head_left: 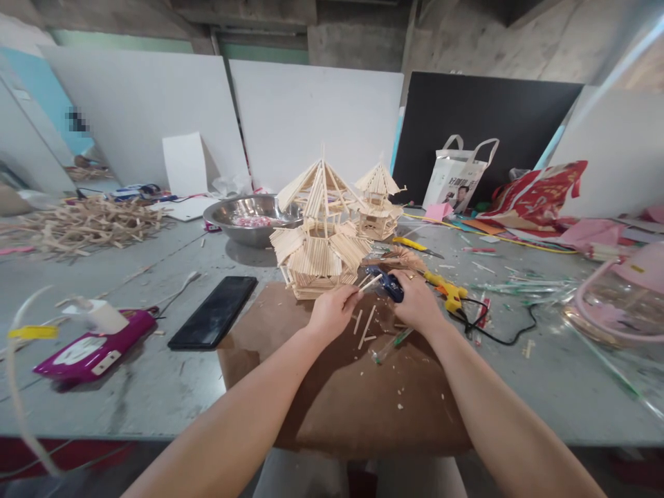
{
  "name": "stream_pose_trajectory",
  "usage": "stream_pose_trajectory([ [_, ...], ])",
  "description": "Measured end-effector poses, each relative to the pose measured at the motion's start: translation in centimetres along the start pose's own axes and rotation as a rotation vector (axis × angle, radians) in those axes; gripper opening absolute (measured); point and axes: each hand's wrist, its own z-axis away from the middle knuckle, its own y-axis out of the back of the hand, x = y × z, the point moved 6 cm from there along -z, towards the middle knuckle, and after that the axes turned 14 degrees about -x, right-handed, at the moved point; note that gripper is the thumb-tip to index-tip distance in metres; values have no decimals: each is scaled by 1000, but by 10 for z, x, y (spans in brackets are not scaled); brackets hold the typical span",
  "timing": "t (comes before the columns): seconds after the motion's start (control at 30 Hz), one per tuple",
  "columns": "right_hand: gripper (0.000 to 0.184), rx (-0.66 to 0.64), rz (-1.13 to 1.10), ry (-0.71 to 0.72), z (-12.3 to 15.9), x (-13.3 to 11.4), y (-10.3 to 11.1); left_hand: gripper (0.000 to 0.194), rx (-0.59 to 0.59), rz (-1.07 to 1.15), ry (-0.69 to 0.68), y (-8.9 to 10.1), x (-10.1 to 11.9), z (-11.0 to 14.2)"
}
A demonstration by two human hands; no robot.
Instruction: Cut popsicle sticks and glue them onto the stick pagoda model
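Observation:
My left hand (335, 315) pinches thin wooden sticks (371, 282), whose pale ends point toward my right hand. Closed round a dark blue hand tool (390, 285) is my right hand (418, 301); the tool's exact kind is hard to make out. The stick ends lie close to the tool's tip, and I cannot tell whether they touch. Just behind my left hand stands a tiered pavilion model (321, 242) built of thin sticks, with its upper roof partly open. Short cut sticks (367, 326) lie between my hands on a brown board (332, 394).
A second stick pavilion (380, 200) and a steel bowl (249, 232) stand behind. On the right are a yellow glue gun (449, 292) with a black cord, and yellow-handled pliers (412, 244). A phone (214, 312) and a purple power strip (98, 346) lie left. Stick pile (93, 221) far left.

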Motion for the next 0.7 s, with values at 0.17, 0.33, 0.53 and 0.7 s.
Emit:
stream_pose_trajectory([
  [0.17,46,-115,46,46,-2,-2,-10,26,39,14,-13,2,0,0],
  [0.33,47,-258,73,68,-3,-2,-23,26,78,17,-12,6,4,1],
  [0.53,49,-305,113,90,-2,-5,-31,28,52,52,-3,3,3,0],
  [0.7,63,-341,114,84,-2,-6,-33,25,5,177,48,-3,-1,-1],
])
